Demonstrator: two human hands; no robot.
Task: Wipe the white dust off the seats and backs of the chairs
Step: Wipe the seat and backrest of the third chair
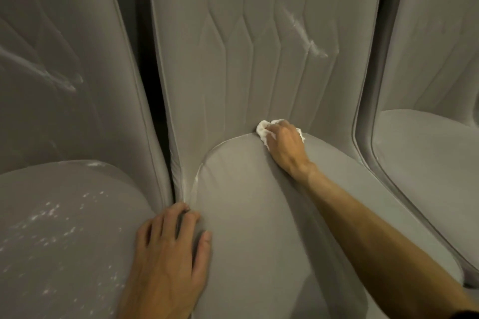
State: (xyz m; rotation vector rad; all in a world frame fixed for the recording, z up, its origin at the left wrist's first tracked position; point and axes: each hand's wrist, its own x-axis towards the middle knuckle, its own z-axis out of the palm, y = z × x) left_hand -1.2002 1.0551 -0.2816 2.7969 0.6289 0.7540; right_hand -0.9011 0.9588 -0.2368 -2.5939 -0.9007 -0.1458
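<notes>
1. My right hand [283, 146] is at the rear of the middle chair seat [259, 228], where the seat meets the middle chair back [233, 59]. Its fingers are curled around a wadded white cloth [262, 130] and press it into that seam.
2. The cloth sits under and ahead of the fingertips. It sticks out past them on the left side and shows a little behind the hand on the right.
3. My left hand [171, 248] lies palm down on the left edge of the same seat. Its fingers are spread and nearly straight and grip nothing. The fingertips reach the gap beside the left chair seat [64, 228]; whether they dip into it I cannot tell, as the gap is dark.
4. A white dust streak [307, 39] runs diagonally across the upper right of the middle back, well apart from the cloth.
5. White dust specks [51, 215] are scattered over the left seat.
6. A pale line of dust follows the middle seat's rear left rim.
</notes>
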